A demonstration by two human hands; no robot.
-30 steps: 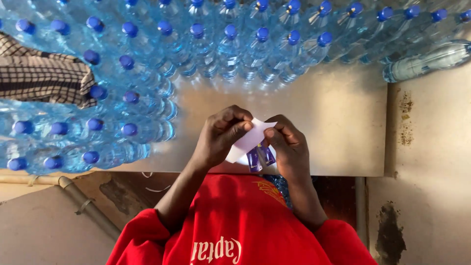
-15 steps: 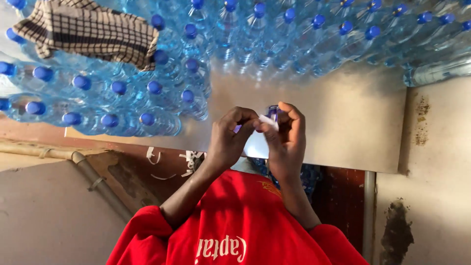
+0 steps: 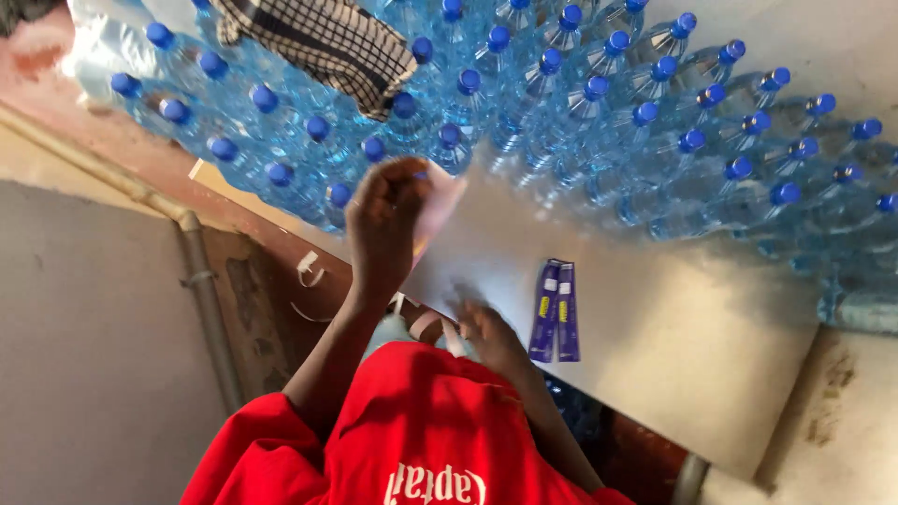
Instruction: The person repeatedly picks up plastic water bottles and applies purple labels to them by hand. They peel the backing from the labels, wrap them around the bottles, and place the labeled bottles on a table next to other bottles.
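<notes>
White tabletop carries rows of bottles. Left hand pinches a light, floppy white paper, best held by its edge. Right hand, grip unclear, lies left of two purple labels.

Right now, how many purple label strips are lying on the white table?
2. Both purple label strips lie side by side, touching, on the white table, just past the right hand. More may be hidden behind the hands.
</notes>
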